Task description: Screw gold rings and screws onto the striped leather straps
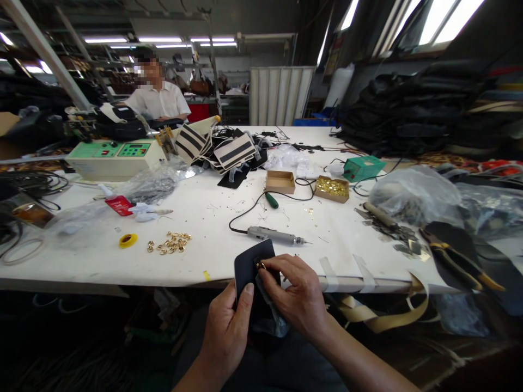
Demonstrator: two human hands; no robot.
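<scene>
A dark leather-like panel point(248, 264) is held tilted at the table's front edge, its left side gripped between the thumb and fingers of my left hand point(231, 321). My right hand point(296, 288) pinches a small gold metal fitting point(260, 265) against the panel's face. Clear plastic point(272, 313) hangs along the panel's lower right part. Just beyond lies a grey electric screwdriver point(273, 235) with its bit pointing right. To the left a group of similar gold fittings point(174, 243) is scattered beside a yellow tape roll point(128, 240).
Behind the screwdriver are a green-handled tool point(271, 200), a cardboard box point(280, 182) and a box of small gold parts point(332, 188). Pliers point(461, 258) lie at right, a control box point(116, 159) stands at left. Striped pieces point(232, 152) are piled farther back; a person point(157, 98) is beyond.
</scene>
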